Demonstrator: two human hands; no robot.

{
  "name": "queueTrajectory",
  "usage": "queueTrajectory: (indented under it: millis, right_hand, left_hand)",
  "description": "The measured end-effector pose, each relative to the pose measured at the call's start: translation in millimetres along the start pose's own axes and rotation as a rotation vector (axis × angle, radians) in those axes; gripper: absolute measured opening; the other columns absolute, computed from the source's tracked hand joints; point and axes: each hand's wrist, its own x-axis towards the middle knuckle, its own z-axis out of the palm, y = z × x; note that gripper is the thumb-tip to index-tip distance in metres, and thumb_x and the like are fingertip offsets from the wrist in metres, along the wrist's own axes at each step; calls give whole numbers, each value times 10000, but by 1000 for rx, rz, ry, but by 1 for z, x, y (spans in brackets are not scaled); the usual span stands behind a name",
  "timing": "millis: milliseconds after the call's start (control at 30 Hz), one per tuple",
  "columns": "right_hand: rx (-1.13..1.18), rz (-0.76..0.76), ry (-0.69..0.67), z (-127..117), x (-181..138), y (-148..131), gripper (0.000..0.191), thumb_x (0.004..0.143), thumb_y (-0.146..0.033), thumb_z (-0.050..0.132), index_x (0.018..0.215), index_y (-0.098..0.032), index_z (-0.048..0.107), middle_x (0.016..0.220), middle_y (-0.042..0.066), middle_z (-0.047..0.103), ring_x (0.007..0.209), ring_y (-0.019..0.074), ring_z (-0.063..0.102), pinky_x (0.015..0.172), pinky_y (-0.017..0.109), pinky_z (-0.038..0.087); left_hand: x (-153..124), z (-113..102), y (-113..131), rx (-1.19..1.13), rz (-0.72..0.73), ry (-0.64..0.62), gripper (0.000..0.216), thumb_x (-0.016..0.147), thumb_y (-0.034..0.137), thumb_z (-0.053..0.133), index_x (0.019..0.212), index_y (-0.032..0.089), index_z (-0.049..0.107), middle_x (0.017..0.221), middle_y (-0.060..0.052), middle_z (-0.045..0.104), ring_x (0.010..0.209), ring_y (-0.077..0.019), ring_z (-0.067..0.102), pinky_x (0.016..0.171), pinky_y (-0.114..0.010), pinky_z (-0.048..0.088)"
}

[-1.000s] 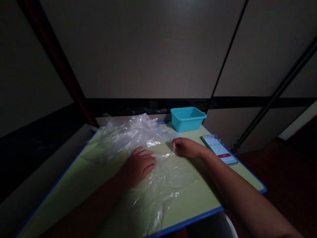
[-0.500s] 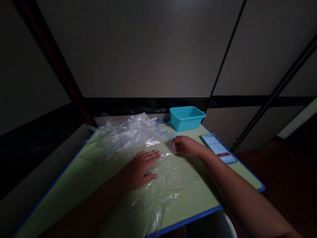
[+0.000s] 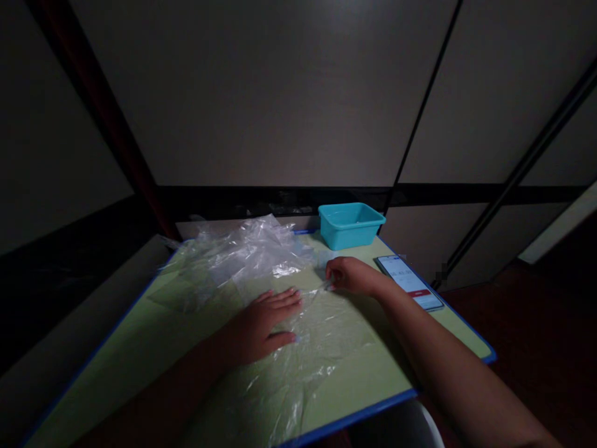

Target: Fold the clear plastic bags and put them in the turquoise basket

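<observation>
Clear plastic sheet [image 3: 326, 339] lies wrinkled on green, blue-edged tabletop [image 3: 140, 354], its near end close to the front edge. Left hand [image 3: 259, 326] palm down on the sheet's left part; thumb spread well apart from the other 4 fingers, which lie nearly side by side. Right hand [image 3: 353, 277] at the sheet's far edge, fingers curled, thumb and index clamped on the plastic. Heap of crumpled clear plastic [image 3: 254, 249] beyond left hand. Turquoise basin [image 3: 349, 236] at the back, beyond right hand. Phone [image 3: 410, 283], screen lit, beside right forearm.
</observation>
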Motion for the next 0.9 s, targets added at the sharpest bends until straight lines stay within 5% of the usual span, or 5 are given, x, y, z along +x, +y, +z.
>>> queueTrajectory:
  millis: [133, 467, 700, 800, 900]
  right_hand:
    - [32, -51, -3, 2, 0, -4, 102, 675, -64, 616, 737, -139, 648, 697, 17, 638, 626, 113, 518, 562, 193, 326]
    - [-108, 149, 22, -11, -4, 9, 203, 666, -53, 556, 797, -149, 678, 769, 56, 669, 664, 152, 555, 563, 214, 331]
    - [105, -121, 170, -4, -6, -17, 112, 804, -172, 524, 829, -137, 627, 774, 47, 631, 679, 128, 531, 609, 208, 359]
    - [74, -151, 113, 6, -3, -23, 128, 819, -166, 496, 813, -138, 621, 741, 41, 623, 646, 117, 507, 588, 205, 340]
    - [-79, -2, 27, 11, 0, -17, 170, 834, -237, 498, 785, -145, 633, 724, 59, 639, 619, 129, 501, 559, 226, 307]
  left_hand:
    - [0, -2, 1, -3, -9, -10, 551, 867, 435, 494, 1376, 289, 339, 1458, -32, 311, 1351, -223, 249, 1095, -453, 173]
    - [-2, -1, 2, 40, -3, -14, 528, 877, 450, 477, 1371, 320, 345, 1467, -35, 294, 1353, -236, 244, 1080, -482, 184]
    - [-1, -3, 7, 57, -14, 39, 519, 854, 451, 512, 1344, 325, 397, 1466, -38, 303, 1342, -269, 265, 1071, -496, 202]
    - [-1, -3, 6, 62, -4, 21, 526, 863, 457, 494, 1358, 327, 371, 1467, -28, 301, 1349, -257, 248, 1078, -495, 185]
    - [-1, -3, 6, 69, -20, 2, 542, 861, 454, 495, 1367, 328, 350, 1471, -29, 290, 1351, -251, 245, 1076, -491, 192]
